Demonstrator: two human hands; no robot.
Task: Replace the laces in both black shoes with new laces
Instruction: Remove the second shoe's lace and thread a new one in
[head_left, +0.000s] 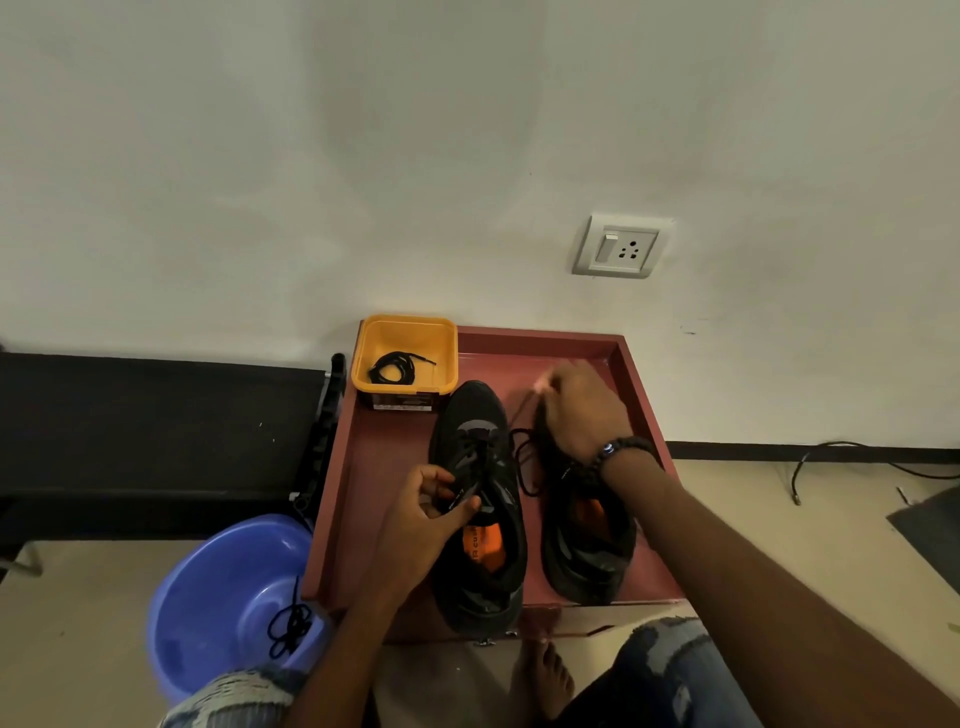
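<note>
Head view, 2 black shoes (480, 499) on tray (644, 405), left hand (426, 514) grips tongue, right hand (582, 410) seemingly pinches lace (524, 457)

Two black shoes (480, 499) of matt woven cloth with orange insoles sit on a smooth, slightly glossy reddish-brown tray (550, 343). A glossy yellow plastic tub (404, 332) holds a black corded lace (395, 366). A shiny blue plastic basin (218, 577) stands beside it. Worn, frayed denim (670, 670) covers the knees

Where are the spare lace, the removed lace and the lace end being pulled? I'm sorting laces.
lace in yellow tub (396, 367), head view, coil middle
lace in blue basin (291, 626), head view, tangle
right hand (582, 410), head view, back of hand
</note>
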